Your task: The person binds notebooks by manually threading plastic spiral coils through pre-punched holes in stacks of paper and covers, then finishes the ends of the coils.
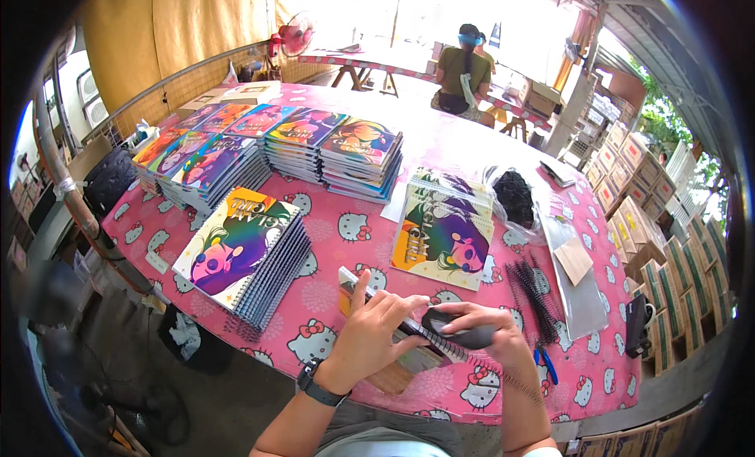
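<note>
My left hand (373,323), with a dark watch on its wrist, grips a notebook (346,278) tilted up on its edge near the table's front. A thin black spiral coil (452,348) runs along the notebook's spine, and its loose end trails right past my right wrist. My right hand (502,335) is closed round a dark grey, rounded object (465,333) held against the coil; its kind does not show clearly. Under the notebook lies a brown wooden piece (391,378). Beyond my hands sits a fanned pile of notebooks (444,245) with colourful covers.
A pile of coil-bound notebooks (244,252) stands at left, taller stacks (362,142) behind. To the right lie black coils (535,300), blue-handled pliers (546,364), a cardboard piece (574,260) and a plastic bag (515,197) with black contents. A person (464,71) sits at a far table.
</note>
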